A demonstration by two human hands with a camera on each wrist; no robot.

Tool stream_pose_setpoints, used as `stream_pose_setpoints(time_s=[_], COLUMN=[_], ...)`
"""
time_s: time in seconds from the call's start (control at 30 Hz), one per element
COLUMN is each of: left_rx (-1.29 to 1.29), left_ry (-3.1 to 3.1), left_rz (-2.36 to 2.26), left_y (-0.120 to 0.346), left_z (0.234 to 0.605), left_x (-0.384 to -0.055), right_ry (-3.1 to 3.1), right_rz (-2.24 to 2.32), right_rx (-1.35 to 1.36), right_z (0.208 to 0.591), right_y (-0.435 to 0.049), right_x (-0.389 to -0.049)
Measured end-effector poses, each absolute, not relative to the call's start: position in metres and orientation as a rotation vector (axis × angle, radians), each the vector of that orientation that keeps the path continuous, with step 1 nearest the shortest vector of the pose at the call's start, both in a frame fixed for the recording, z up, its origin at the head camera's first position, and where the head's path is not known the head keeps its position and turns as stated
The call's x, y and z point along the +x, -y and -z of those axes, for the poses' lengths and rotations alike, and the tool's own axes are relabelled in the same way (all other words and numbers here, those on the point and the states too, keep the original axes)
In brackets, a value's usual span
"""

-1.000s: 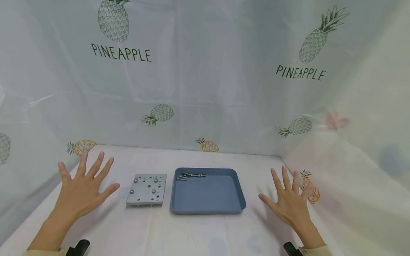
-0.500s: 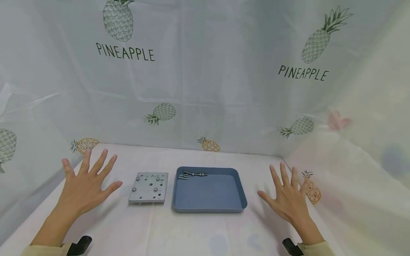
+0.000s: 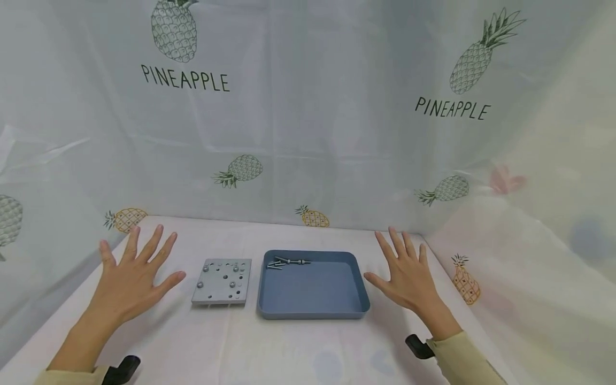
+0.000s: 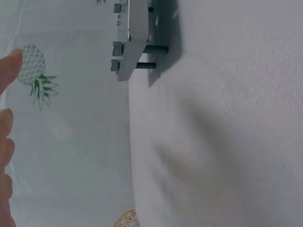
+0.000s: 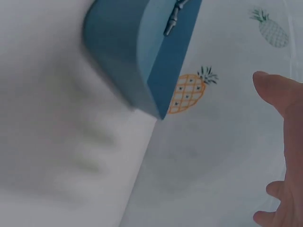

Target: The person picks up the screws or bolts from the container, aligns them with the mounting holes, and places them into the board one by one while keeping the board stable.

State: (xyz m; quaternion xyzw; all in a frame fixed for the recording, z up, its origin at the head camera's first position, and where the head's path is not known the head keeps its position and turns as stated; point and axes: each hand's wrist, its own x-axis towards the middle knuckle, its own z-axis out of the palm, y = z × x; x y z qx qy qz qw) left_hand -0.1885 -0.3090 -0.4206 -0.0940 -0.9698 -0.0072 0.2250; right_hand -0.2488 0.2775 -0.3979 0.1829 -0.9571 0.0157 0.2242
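My left hand [image 3: 129,283] hovers palm down over the table at the left, fingers spread, holding nothing. To its right stands a grey metal plate [image 3: 218,291] with rows of holes and several bolts through it. In the left wrist view the plate [image 4: 138,23] stands off the table on bolt shanks sticking out below. A shallow blue-grey tray [image 3: 313,294] lies beside the plate. Several metal bolts [image 3: 291,262] rest in the tray's far left corner. My right hand [image 3: 406,275], also spread and holding nothing, hovers just right of the tray.
A white cloth covers the table [image 3: 289,347]. Behind it hangs a grey curtain [image 3: 327,133] printed with pineapples, and a pale sheet [image 3: 553,267] slopes along the right side. A black wrist mount [image 3: 122,369] shows at the left sleeve, another mount [image 3: 418,346] at the right.
My right hand has moved left and slightly away from me, closer to the tray. The left hand stays almost where it was. Plate, tray and bolts keep their places; the head view shifts slightly.
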Motion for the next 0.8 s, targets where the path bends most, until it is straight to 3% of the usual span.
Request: stream_pose_setpoints(time_s=[0.8], left_rx=[-0.279], left_ry=[2.770], left_rz=[0.651], left_y=[0.283], left_z=[0.434], left_x=[-0.178], right_ry=[2.826], right_rz=[-0.425], right_rx=[0.761], right_z=[0.391], right_y=[-0.201], right_x=[-0.291])
